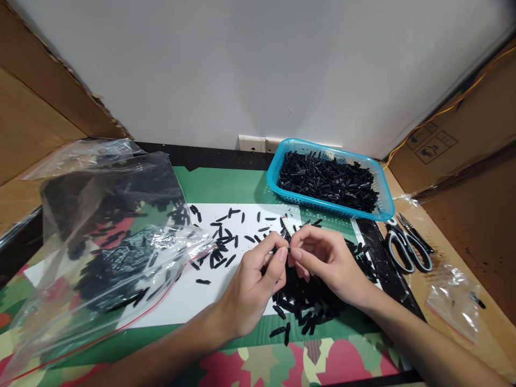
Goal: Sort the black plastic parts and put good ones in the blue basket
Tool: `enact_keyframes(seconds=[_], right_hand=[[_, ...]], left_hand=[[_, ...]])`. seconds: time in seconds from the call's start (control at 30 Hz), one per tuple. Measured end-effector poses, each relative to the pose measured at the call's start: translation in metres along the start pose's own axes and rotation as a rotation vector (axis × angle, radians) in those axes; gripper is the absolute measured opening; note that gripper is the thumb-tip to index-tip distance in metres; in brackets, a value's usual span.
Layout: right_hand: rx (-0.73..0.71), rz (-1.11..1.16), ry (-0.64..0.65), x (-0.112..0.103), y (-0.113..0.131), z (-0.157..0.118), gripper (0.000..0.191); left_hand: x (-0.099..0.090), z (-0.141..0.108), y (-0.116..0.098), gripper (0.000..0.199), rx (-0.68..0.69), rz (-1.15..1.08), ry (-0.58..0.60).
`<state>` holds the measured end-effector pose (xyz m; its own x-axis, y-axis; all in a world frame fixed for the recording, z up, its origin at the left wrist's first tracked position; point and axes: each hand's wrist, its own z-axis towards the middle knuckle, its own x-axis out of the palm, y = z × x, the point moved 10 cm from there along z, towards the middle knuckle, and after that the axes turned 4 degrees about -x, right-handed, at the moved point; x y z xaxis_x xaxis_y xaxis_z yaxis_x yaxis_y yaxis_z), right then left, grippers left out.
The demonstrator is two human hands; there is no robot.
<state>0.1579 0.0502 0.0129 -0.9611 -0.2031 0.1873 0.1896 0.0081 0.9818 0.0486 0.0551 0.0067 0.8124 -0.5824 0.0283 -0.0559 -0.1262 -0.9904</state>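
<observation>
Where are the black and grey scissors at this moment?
In the head view, the scissors lie on the right side, between the blue basket and the small clear bag.

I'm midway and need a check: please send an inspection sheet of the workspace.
Surface: green, red and cream patterned covering, white rectangular sheet on top.
Job's things: thin black strips lie loose on and around the sheet and heaped in a blue perforated plastic basket; more show through a clear plastic bag with red edging.
Clutter: black and grey scissors, small clear plastic pouch at right.
Hands: left hand and right hand, fingertips together, small black piece between them, mostly hidden.
Cables: thin yellow-orange cable along the brown cardboard at right.
Surroundings: pale grey wall, white socket.
</observation>
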Motion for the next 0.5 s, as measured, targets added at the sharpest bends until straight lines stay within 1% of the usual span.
enact_keyframes(seconds=[0.2, 0.37, 0.5], right_hand=[[0.005, 0.044, -0.001, 0.002, 0.003, 0.002, 0.033], [0.033, 0.034, 0.005, 0.003, 0.002, 0.002, 0.037], [0.036, 0.022, -0.003, 0.002, 0.000, 0.001, 0.036]], left_hand=[[0.001, -0.001, -0.006, 0.031, 0.020, 0.007, -0.021], [-0.002, -0.002, -0.001, 0.032, -0.012, 0.008, -0.036], [-0.002, 0.001, 0.005, 0.034, -0.060, -0.055, -0.024]])
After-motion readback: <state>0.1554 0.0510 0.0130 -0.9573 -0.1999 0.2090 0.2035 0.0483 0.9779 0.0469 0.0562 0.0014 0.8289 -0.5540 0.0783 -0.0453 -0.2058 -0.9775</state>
